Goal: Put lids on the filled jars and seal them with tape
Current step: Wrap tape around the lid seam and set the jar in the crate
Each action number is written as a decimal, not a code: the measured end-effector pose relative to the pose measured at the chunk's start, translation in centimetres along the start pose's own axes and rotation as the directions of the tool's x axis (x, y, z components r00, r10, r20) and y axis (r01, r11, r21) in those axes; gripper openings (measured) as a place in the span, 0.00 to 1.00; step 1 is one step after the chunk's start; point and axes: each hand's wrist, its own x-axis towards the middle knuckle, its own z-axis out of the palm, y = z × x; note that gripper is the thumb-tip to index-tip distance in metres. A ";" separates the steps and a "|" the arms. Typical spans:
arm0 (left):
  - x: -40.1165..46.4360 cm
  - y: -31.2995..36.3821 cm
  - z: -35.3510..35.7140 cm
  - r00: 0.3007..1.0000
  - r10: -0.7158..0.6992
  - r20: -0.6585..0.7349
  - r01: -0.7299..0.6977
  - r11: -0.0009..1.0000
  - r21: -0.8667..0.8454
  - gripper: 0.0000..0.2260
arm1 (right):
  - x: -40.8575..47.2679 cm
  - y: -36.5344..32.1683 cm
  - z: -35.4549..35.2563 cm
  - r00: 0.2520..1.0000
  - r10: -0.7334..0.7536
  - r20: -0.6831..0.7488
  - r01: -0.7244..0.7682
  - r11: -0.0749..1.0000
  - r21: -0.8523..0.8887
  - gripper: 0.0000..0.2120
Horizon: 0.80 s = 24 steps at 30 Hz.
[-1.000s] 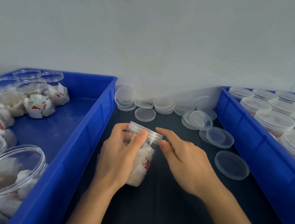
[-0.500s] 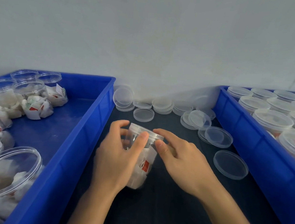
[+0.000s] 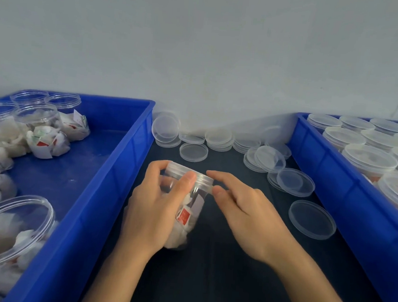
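A clear plastic jar [image 3: 189,212] filled with white sachets with red labels stands tilted on the dark mat [image 3: 218,283] between two blue bins. A clear lid [image 3: 191,171] sits on its mouth. My left hand [image 3: 157,209] wraps around the jar's left side, thumb across the lid's rim. My right hand [image 3: 243,214] pinches the lid's right edge between thumb and forefinger. No tape is in sight.
The left blue bin [image 3: 110,179] holds several open filled jars [image 3: 8,231]. The right blue bin [image 3: 333,185] holds several lidded jars [image 3: 368,159]. Loose clear lids [image 3: 311,219] lie on the mat at the back and right, against the white wall.
The jar tipped a little and turned in my left hand, its red label now facing me. My right fingers shifted along the lid's rim.
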 end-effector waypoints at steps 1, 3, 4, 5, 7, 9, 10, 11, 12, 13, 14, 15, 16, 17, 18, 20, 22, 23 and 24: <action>0.0 0.0 0.0 1.000 0.002 0.006 -0.001 0.999 -0.037 0.21 | 0.0 0.0 -0.1 1.000 -0.004 -0.004 0.004 1.000 -0.025 0.17; -0.2 0.0 0.1 1.000 0.011 0.014 -0.010 0.995 -0.096 0.19 | 0.0 0.1 -0.2 1.000 -0.004 -0.007 0.004 0.998 -0.060 0.18; -0.2 0.1 0.2 1.000 0.015 0.012 -0.013 0.992 -0.124 0.19 | 0.0 0.2 -0.2 1.000 -0.004 -0.004 0.004 0.997 -0.072 0.18; -0.3 0.1 0.3 1.000 0.015 0.009 -0.014 0.989 -0.149 0.19 | 0.0 0.2 -0.2 1.000 -0.003 -0.001 0.003 0.997 -0.079 0.18; -0.2 0.2 0.3 1.000 0.015 0.013 -0.013 0.983 -0.185 0.21 | 0.0 0.2 -0.2 1.000 -0.001 0.000 0.001 0.997 -0.080 0.18; -0.1 0.1 0.3 0.999 0.018 0.029 -0.012 0.977 -0.211 0.23 | 0.1 0.2 -0.2 1.000 0.006 -0.006 -0.006 0.998 -0.064 0.18; -0.1 0.1 0.3 0.999 0.020 0.039 -0.010 0.974 -0.226 0.24 | 0.1 0.2 -0.3 1.000 0.012 -0.008 -0.013 0.998 -0.056 0.19; -0.1 0.0 0.3 0.998 0.021 0.051 -0.008 0.970 -0.242 0.25 | 0.1 0.2 -0.3 1.000 0.021 -0.007 -0.022 0.999 -0.049 0.19; 0.0 -0.2 0.2 0.998 0.019 0.063 -0.002 0.967 -0.256 0.26 | 0.1 0.1 -0.3 1.000 0.031 -0.004 -0.031 0.999 -0.042 0.18; 0.0 -0.3 0.2 0.997 0.015 0.078 0.006 0.964 -0.266 0.27 | 0.0 0.0 -0.2 0.999 0.037 -0.001 -0.037 0.999 -0.032 0.17; 0.1 -0.5 0.2 0.995 0.009 0.095 0.017 0.962 -0.272 0.27 | 0.0 0.0 -0.2 0.999 0.041 0.001 -0.041 0.999 -0.021 0.15; 0.3 -0.6 0.1 0.994 0.005 0.112 0.026 0.961 -0.274 0.28 | 0.0 -0.1 -0.2 0.999 0.041 0.000 -0.041 0.999 -0.012 0.13; 0.4 -0.7 0.0 0.991 0.002 0.131 0.034 0.962 -0.271 0.28 | -0.1 -0.2 -0.3 0.999 0.040 -0.003 -0.040 0.999 -0.005 0.11; 0.5 -0.8 -0.1 0.989 0.000 0.151 0.040 0.964 -0.261 0.28 | -0.1 -0.2 -0.3 0.999 0.039 -0.006 -0.039 0.999 0.000 0.10; 0.5 -0.8 -0.1 0.986 -0.003 0.167 0.044 0.969 -0.244 0.28 | -0.1 -0.3 -0.3 0.999 0.039 -0.008 -0.039 0.999 0.006 0.10; 0.3 -0.7 -0.1 0.983 0.006 0.181 0.031 0.979 -0.200 0.28 | -0.2 -0.4 -0.4 0.999 0.039 -0.015 -0.039 0.999 0.011 0.10; 0.0 -0.3 0.1 0.988 0.040 0.151 -0.023 0.993 -0.114 0.29 | -0.2 -0.4 -0.6 0.999 0.039 -0.020 -0.039 0.999 0.000 0.10; -0.1 -0.1 0.1 0.992 0.065 0.108 -0.061 0.997 -0.036 0.30 | -0.2 -0.5 -0.6 0.999 0.040 -0.025 -0.041 0.999 -0.013 0.11; -0.2 0.2 0.0 0.994 0.097 0.050 -0.100 0.994 0.049 0.30 | -0.3 -0.6 -0.6 0.998 0.043 -0.034 -0.044 0.998 -0.034 0.11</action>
